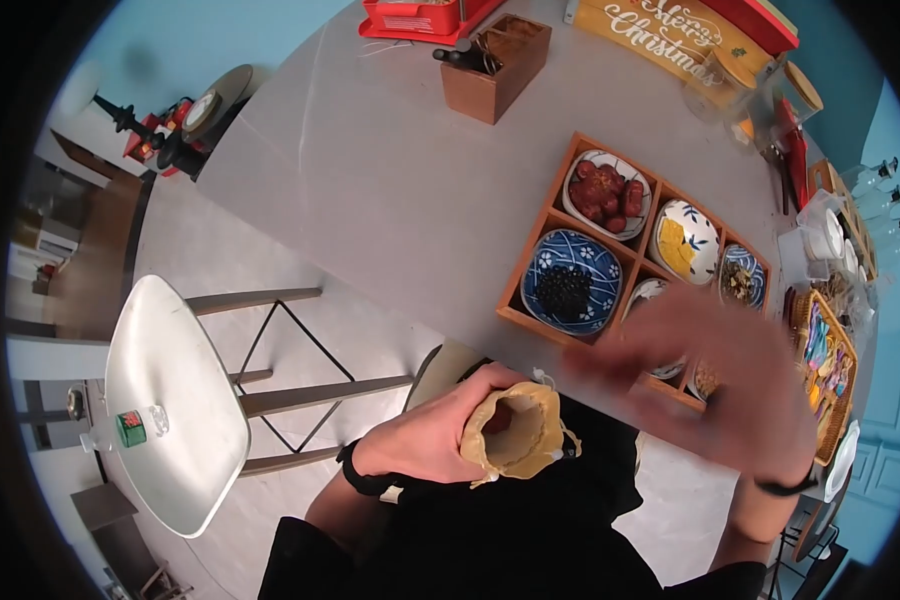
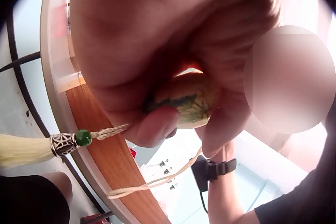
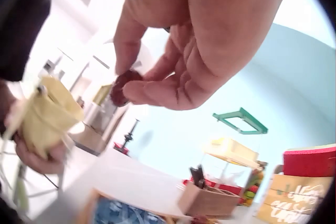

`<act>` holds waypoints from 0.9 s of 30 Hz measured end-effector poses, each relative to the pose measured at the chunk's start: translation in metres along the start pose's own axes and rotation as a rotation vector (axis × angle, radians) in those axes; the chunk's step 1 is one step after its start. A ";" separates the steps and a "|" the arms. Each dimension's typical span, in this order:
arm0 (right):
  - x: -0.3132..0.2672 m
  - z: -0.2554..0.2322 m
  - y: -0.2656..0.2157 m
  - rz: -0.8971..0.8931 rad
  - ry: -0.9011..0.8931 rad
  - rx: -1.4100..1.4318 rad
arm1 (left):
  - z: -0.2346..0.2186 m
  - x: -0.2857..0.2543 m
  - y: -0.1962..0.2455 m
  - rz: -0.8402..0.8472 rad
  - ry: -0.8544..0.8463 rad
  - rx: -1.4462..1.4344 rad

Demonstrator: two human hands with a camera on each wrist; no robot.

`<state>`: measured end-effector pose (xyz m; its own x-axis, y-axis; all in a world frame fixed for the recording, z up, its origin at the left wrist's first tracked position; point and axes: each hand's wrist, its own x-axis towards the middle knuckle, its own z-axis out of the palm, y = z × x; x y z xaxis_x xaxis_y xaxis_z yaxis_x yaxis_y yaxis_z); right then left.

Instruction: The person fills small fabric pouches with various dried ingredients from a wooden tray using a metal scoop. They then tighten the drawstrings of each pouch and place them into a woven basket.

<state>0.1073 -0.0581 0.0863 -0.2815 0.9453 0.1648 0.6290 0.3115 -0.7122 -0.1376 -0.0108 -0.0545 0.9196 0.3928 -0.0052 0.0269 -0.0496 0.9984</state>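
Observation:
My left hand (image 1: pixel 425 430) grips a small yellow drawstring pouch (image 1: pixel 545 405), its mouth open upward and something reddish inside. In the left wrist view, a cord with a green bead (image 2: pixel 83 138) and a pale tassel (image 2: pixel 23 149) hangs from the pouch. My right hand (image 1: pixel 730 370), blurred in the head view, is over the near right part of a wooden divided tray (image 1: pixel 537 224). The right wrist view has its thumb and fingers pinching a dark red date (image 3: pixel 124 88). Similar dates (image 1: pixel 607 195) fill a bowl in the tray's far left compartment.
Black beans (image 1: pixel 562 290) lie in a blue patterned bowl in the tray; other bowls are partly hidden by my right hand. A wooden box (image 1: pixel 495 85) and a Christmas sign (image 1: pixel 660 35) stand farther back. At right is a wicker basket (image 1: pixel 835 420); a white chair (image 1: pixel 180 420) stands left.

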 end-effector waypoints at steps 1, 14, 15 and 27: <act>-0.002 0.008 -0.006 0.010 0.003 0.001 | -0.002 0.003 0.012 -0.069 -0.032 -0.014; -0.011 0.059 -0.014 -0.059 -0.484 -0.402 | 0.015 0.016 0.024 -0.112 -0.072 0.082; -0.012 0.062 -0.013 -0.068 -0.417 -0.432 | 0.014 0.015 0.023 -0.112 -0.074 0.086; -0.064 0.065 0.022 0.253 0.117 0.532 | 0.013 0.029 0.024 -0.228 -0.392 -0.894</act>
<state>0.0918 -0.1186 0.0159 -0.0698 0.9976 -0.0018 0.2081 0.0128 -0.9780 -0.1057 -0.0127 -0.0313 0.9978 -0.0312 -0.0590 0.0620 0.7610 0.6458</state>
